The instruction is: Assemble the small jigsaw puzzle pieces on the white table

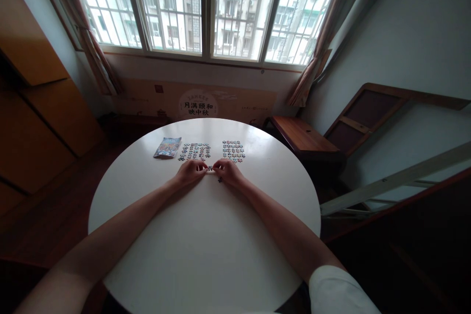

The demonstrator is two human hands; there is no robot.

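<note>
Both of my hands meet near the middle of a round white table (198, 245). Between their fingertips is a small jigsaw puzzle piece (210, 168); whether it is one piece or two joined I cannot tell. My left hand (192, 171) pinches it from the left, fingers closed. From the right, my right hand (227, 171) pinches it in the same way. A loose dark puzzle piece (220, 179) lies just below my right hand. Beyond my hands, several puzzle pieces lie in two groups, a left group (196, 151) and a right group (233, 149).
A colourful printed packet (168, 147) lies on the table, left of the pieces. Behind the table stands a long printed carton (228, 98) under the barred window. A wooden bench (305, 135) is at the right, and a metal ladder-like rail (397, 179) slants nearby.
</note>
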